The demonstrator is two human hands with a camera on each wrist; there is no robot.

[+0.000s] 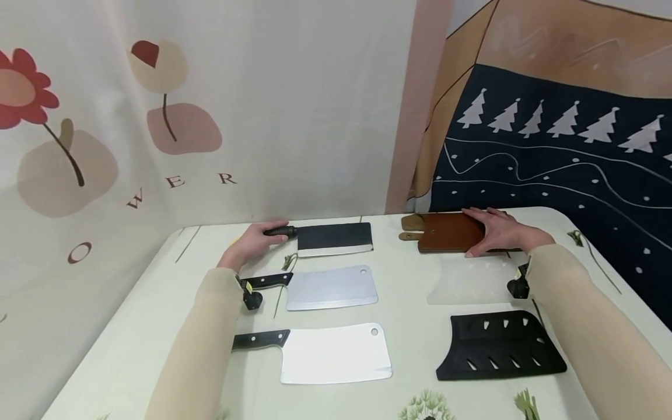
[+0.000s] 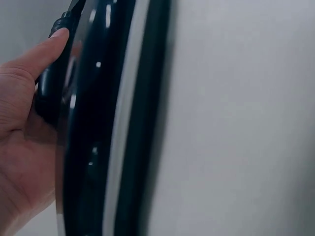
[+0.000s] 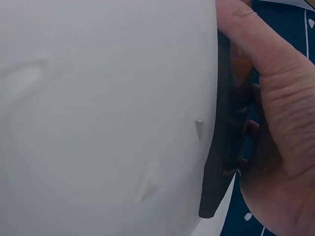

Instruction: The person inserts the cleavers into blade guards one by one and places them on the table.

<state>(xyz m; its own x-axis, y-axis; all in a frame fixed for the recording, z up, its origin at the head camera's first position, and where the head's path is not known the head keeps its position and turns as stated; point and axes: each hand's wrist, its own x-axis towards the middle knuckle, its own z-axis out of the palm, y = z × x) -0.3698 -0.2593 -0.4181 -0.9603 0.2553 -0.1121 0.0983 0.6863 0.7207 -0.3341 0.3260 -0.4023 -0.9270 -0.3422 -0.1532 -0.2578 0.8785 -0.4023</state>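
Observation:
In the head view, my left hand (image 1: 256, 246) grips the black handle (image 1: 280, 232) of a cleaver with a dark blade (image 1: 334, 236) and a pale cutting edge, lying at the back of the table. The left wrist view shows the thumb along that handle (image 2: 49, 91). At the back right, my right hand (image 1: 499, 229) spans a brown leather knife sheath (image 1: 448, 232), thumb at its near edge and fingers over the far one. Two strap tabs (image 1: 412, 222) stick out from the sheath's left end. Its right part is hidden under the hand.
Two silver cleavers with black handles, a middle one (image 1: 332, 288) and a nearer one (image 1: 336, 354), lie below the left hand's cleaver. A translucent white sheath (image 1: 469, 282) and a slotted black sheath (image 1: 499, 345) lie at right. A curtain (image 1: 315, 116) borders the table's back.

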